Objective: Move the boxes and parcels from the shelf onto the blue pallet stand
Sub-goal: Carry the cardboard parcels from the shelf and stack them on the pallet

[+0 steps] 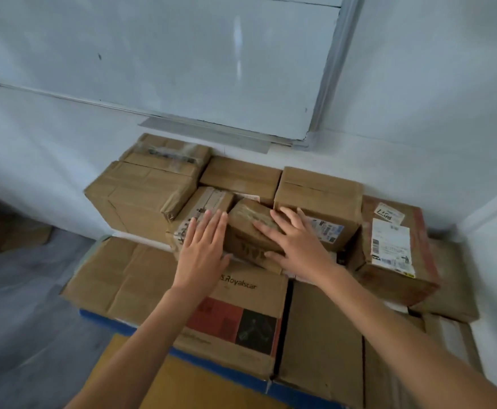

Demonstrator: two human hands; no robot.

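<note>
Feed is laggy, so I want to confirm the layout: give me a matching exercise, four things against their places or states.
Things:
1. small taped parcel
2. Royalstar box
3. box with the white shipping label
4. whiteboard

Places or states:
A. on the wall behind the stack
B. between both hands
C. front row, red and black print
D. right side of the stack

Pairs: 1-B, 2-C, 3-D, 4-A

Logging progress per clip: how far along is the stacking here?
Done: many cardboard boxes already sit packed on the blue pallet stand against the wall. In hand: the left hand and right hand press flat on a small taped parcel atop the pile. Left: the shelf is out of view, so what remains is unknown.
</note>
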